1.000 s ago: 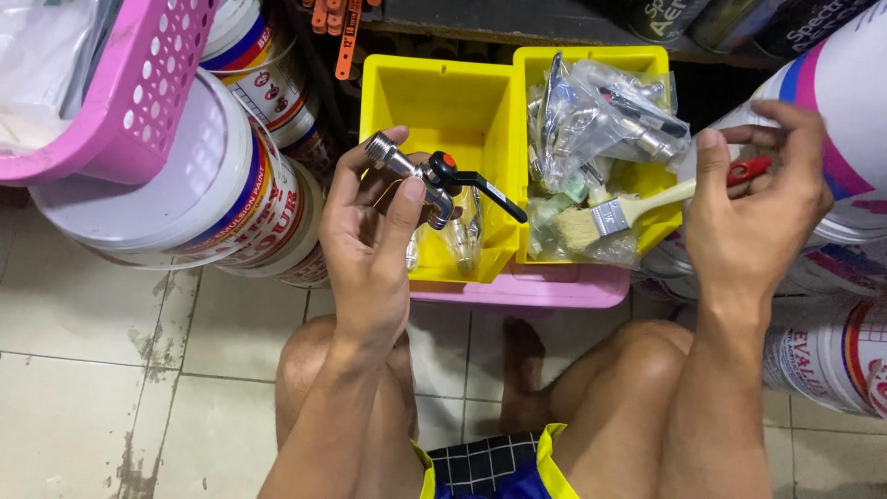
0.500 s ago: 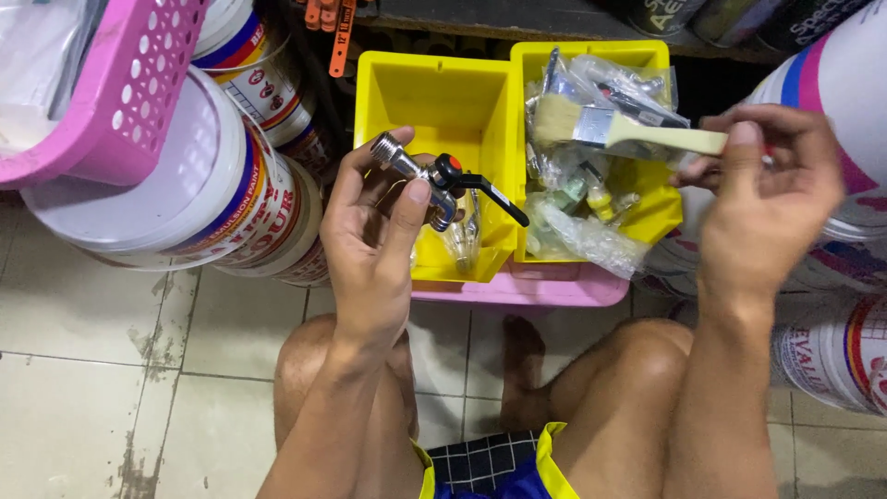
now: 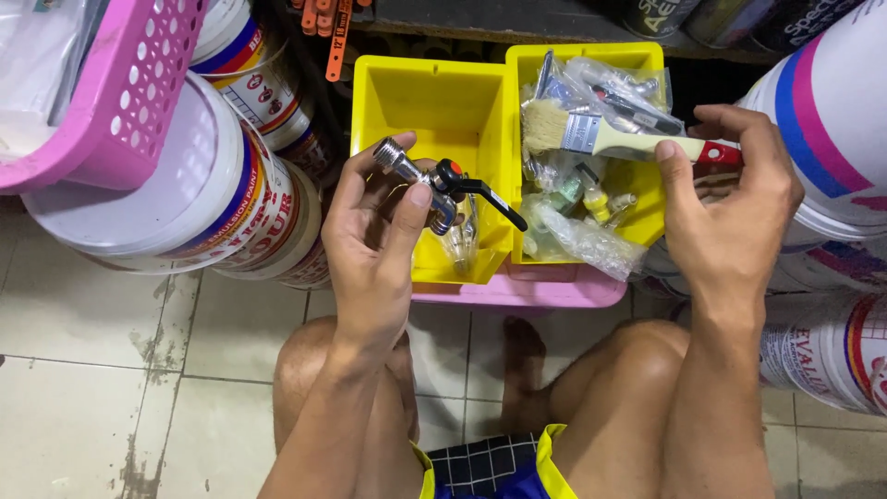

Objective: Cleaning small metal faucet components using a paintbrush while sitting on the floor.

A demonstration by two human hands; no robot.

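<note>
The left hand (image 3: 374,236) is closed around a metal tap (image 3: 434,185) at centre frame, fingers and thumb wrapped on its chrome body, the threaded end poking up left of the thumb and the black lever sticking out to the right over the left yellow bin (image 3: 434,102). The tap looks solid, stiff and fairly heavy for its size, with smooth plating that could slip; the body is the sound place to grip, not the lever, which would likely swing. The right hand (image 3: 730,212), at right of frame, pinches a paintbrush (image 3: 610,139) by its pale handle near the red tip, bristles pointing left over the right yellow bin (image 3: 647,199) of bagged fittings. The brush looks light, stiff in the handle and soft at the bristles, best held along the handle. Paint buckets (image 3: 222,203) crowd the left side, beside a pink basket (image 3: 120,102).
</note>
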